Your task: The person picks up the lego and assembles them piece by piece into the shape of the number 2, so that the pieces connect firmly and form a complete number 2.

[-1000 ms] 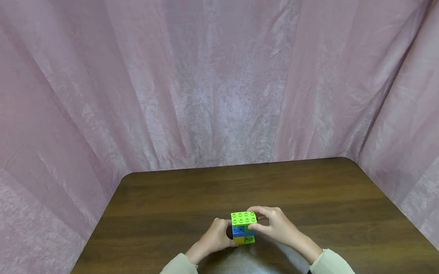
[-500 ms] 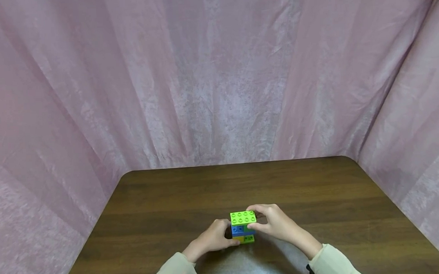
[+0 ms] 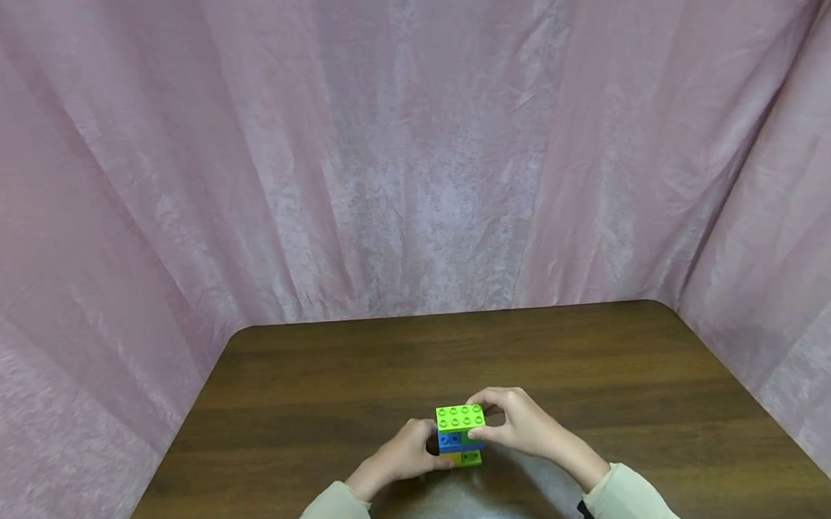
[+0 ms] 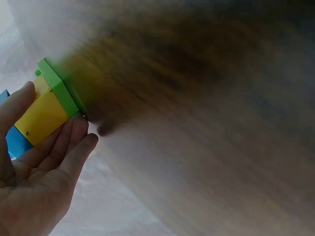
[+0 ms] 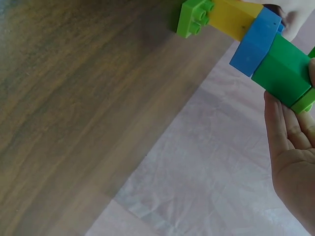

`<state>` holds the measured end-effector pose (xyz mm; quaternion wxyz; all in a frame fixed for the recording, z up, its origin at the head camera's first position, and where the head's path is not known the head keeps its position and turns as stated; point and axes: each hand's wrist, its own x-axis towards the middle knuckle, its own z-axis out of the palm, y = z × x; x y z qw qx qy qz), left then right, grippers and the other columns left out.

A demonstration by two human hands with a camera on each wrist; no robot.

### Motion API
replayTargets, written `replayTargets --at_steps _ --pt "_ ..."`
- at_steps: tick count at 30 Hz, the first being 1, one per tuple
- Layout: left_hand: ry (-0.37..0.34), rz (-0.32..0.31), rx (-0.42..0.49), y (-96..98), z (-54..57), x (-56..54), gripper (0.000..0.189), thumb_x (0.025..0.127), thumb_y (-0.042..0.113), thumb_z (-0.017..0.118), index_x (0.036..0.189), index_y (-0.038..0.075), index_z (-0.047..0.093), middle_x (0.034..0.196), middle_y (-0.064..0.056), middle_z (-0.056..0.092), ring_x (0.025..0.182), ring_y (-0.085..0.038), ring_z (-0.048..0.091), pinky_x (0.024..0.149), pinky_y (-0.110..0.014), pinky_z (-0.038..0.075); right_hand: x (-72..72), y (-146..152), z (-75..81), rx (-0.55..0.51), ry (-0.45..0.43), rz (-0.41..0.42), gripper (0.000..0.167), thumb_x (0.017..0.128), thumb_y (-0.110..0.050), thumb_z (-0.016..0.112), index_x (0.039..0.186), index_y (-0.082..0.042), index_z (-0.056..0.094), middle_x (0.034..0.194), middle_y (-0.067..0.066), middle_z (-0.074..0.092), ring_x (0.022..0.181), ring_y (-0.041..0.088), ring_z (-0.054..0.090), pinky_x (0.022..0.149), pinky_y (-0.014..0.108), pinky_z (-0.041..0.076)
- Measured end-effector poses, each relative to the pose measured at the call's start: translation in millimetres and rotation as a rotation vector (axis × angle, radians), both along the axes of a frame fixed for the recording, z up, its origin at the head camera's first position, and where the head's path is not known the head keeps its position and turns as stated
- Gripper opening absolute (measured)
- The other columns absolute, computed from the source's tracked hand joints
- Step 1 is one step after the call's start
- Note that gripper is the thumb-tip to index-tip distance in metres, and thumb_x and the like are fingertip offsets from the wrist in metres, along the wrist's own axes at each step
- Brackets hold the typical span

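Observation:
A small tower of toy building bricks stands upright between the two hands in the head view. From the bottom it has a lime green base brick [image 5: 189,20], a yellow brick [image 4: 43,114], a blue brick [image 5: 257,42], a dark green brick [image 5: 283,69] and a studded lime green top brick [image 3: 460,418]. My left hand [image 3: 408,450] grips the yellow brick low on the tower, thumb on the near side. Higher up, my right hand [image 3: 522,424] pinches the tower's right end at the dark green and top bricks, its thumb in front and fingers behind.
The tower stands near the front of a brown wooden table [image 3: 337,371] with rounded far corners. Pink curtains [image 3: 411,151] hang behind the table and along both sides. Light-coloured sleeves [image 3: 332,515] cover the forearms.

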<state>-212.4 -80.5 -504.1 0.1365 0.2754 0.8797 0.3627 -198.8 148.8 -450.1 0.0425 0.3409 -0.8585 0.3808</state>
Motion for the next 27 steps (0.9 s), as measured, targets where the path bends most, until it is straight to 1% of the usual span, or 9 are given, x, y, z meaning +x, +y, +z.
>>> replayTargets --at_steps 3,6,11,16,20,22,25,27 --pt "-0.018 -0.004 0.011 0.3 0.2 0.3 0.034 0.079 0.015 0.08 0.108 0.002 0.068 0.099 -0.008 0.074 0.08 0.001 0.061 0.075 -0.019 0.052 -1.1 -1 2.2 0.002 -0.039 -0.003 0.028 0.082 -0.022 0.078 0.102 -0.005 0.069 0.096 0.006 0.074 0.087 0.014 0.069 0.078 0.031 0.058" --pt "-0.029 -0.009 0.018 0.6 0.6 0.2 0.035 0.079 0.015 0.08 0.11 0.003 0.068 0.1 -0.007 0.074 0.083 0.0 0.063 0.077 -0.02 0.053 -1.3 -1 3.5 -0.001 -0.073 -0.011 0.028 0.081 -0.022 0.079 0.101 -0.006 0.069 0.096 0.006 0.074 0.086 0.013 0.069 0.077 0.031 0.058" --pt "-0.03 -0.014 0.022 0.7 0.6 -0.6 0.035 0.079 0.014 0.08 0.11 0.004 0.068 0.1 -0.007 0.074 0.086 0.0 0.063 0.078 -0.02 0.053 -1.6 -2 2.4 -0.011 -0.09 -0.024 0.029 0.08 -0.021 0.08 0.102 -0.005 0.07 0.098 0.008 0.074 0.087 0.014 0.069 0.078 0.035 0.058" --pt "-0.016 -0.004 0.016 1.3 1.2 0.1 0.034 0.078 0.014 0.081 0.108 0.003 0.068 0.099 -0.008 0.074 0.08 0.002 0.06 0.076 -0.019 0.052 -0.9 -2 0.6 -0.005 -0.067 -0.027 0.03 0.081 -0.021 0.079 0.104 -0.005 0.069 0.099 0.006 0.073 0.088 0.013 0.067 0.08 0.034 0.058" --pt "-0.02 0.008 0.012 2.6 1.4 1.3 0.034 0.078 0.014 0.081 0.107 0.002 0.068 0.097 -0.008 0.074 0.078 0.002 0.06 0.074 -0.019 0.051 0.1 0 -2.3 -0.003 -0.03 -0.022 0.03 0.083 -0.021 0.077 0.106 -0.005 0.068 0.101 0.005 0.072 0.091 0.013 0.066 0.082 0.032 0.057" --pt "-0.025 0.013 0.011 2.9 1.1 1.8 0.034 0.078 0.014 0.081 0.106 0.001 0.068 0.097 -0.008 0.074 0.077 0.001 0.06 0.073 -0.019 0.051 0.2 1 -3.9 -0.016 -0.025 -0.015 0.03 0.084 -0.022 0.076 0.108 -0.005 0.067 0.102 0.005 0.072 0.092 0.012 0.065 0.083 0.033 0.057" --pt "-0.018 0.017 0.009 2.1 0.5 1.6 0.035 0.078 0.014 0.081 0.107 0.001 0.068 0.097 -0.009 0.074 0.079 0.0 0.062 0.075 -0.019 0.052 -0.3 0 -6.0 -0.041 -0.021 -0.001 0.035 0.085 -0.024 0.075 0.113 -0.003 0.066 0.104 0.005 0.072 0.092 0.009 0.064 0.083 0.035 0.057" --pt "-0.01 0.017 0.008 1.1 0.5 1.3 0.036 0.078 0.014 0.081 0.108 0.0 0.067 0.098 -0.009 0.074 0.082 -0.002 0.064 0.077 -0.02 0.053 -0.9 -1 -7.2 -0.056 -0.017 0.003 0.036 0.087 -0.025 0.074 0.115 -0.003 0.066 0.105 0.005 0.072 0.093 0.008 0.064 0.084 0.036 0.057"
